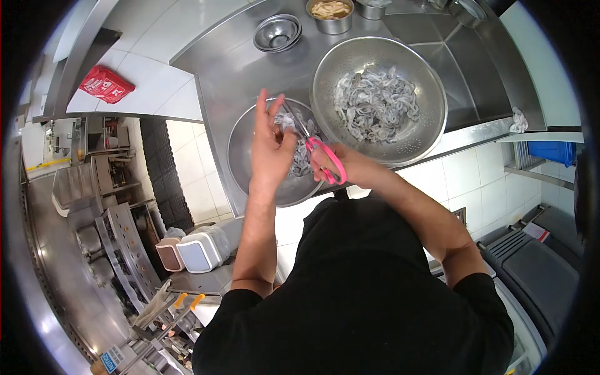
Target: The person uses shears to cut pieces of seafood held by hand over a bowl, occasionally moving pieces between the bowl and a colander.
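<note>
My right hand [340, 164] is closed around the pink handles of a pair of scissors [326, 157], whose blades point up and left. My left hand [270, 145] holds a pale, greyish piece of raw seafood [285, 121] between thumb and fingers, right beside the blades. Both hands are over a steel bowl [239, 172] with more of the grey seafood inside, partly hidden by the hands. To the right, a large perforated steel colander [431, 134] holds a heap of similar slick, grey-white seafood [375, 103].
Nested steel bowls [277, 34] stand at the back of the steel counter [219, 81]. Behind the colander is a steel pot [333, 25] of pale yellowish pieces. A sink basin [456, 81] lies to the right. A red packet [106, 84] rests at the left, and lidded tubs [199, 251] stand lower left.
</note>
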A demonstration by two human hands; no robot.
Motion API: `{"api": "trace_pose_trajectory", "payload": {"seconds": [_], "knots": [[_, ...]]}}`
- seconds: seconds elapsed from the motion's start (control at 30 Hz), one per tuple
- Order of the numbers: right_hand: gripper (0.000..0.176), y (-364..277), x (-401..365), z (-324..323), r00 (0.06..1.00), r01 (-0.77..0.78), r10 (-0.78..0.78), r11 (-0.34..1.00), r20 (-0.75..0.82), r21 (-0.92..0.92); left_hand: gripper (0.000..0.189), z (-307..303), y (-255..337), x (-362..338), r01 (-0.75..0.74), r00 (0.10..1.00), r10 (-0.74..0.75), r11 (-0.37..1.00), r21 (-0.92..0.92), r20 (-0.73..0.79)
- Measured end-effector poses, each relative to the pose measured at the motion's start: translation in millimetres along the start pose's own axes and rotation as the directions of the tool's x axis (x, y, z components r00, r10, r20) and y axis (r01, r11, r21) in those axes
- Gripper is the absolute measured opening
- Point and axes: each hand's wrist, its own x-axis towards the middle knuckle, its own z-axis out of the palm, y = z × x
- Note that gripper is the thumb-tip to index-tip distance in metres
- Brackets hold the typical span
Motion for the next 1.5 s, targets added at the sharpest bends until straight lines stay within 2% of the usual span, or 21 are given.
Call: {"api": "trace_pose_trajectory", "payload": {"seconds": [0.07,0.17,0.3,0.37,0.47,0.57,0.8,1.17,1.5], "knots": [[0.058,2,1,-5,1.000,-0.010,0.011,0.999,0.010,-0.049,0.083,4,4,-1,-0.023,0.997,0.022,1.000,-0.018,-0.068],[0.054,-2,0,-5,1.000,-0.014,0.015,0.996,0.014,-0.091,0.076,6,4,-2,0.002,0.990,-0.030,0.980,-0.199,-0.137],[0.046,-15,-5,0,0.999,-0.033,0.034,0.994,0.012,-0.109,0.049,-2,-12,-1,0.093,0.987,-0.114,0.979,-0.180,-0.112],[0.048,-15,-5,-1,0.999,-0.027,0.030,0.991,0.020,-0.134,0.034,-5,-24,0,0.122,0.989,-0.137,0.968,-0.220,-0.055],[0.054,-17,-4,-4,0.998,-0.052,0.055,0.975,0.009,-0.215,0.021,-5,-16,-5,0.125,0.989,-0.136,0.974,-0.187,-0.052],[0.062,-23,-2,-8,0.997,-0.077,0.075,0.945,-0.019,-0.318,0.023,-10,-21,-8,0.178,0.984,-0.175,0.970,-0.164,0.035],[0.067,-32,-2,-9,0.988,-0.155,0.139,0.892,-0.068,-0.425,0.022,-21,-25,-10,0.203,0.979,-0.196,0.969,-0.140,0.062],[0.067,-20,-4,-12,0.983,-0.179,0.138,0.872,-0.121,-0.455,0.021,-26,-34,-11,0.236,0.971,-0.230,0.964,-0.120,0.060],[0.078,-29,-3,-13,0.966,-0.256,0.248,0.857,-0.077,-0.448,0.021,-38,-30,-14,0.245,0.938,-0.258,0.966,0.081,0.232]]}}
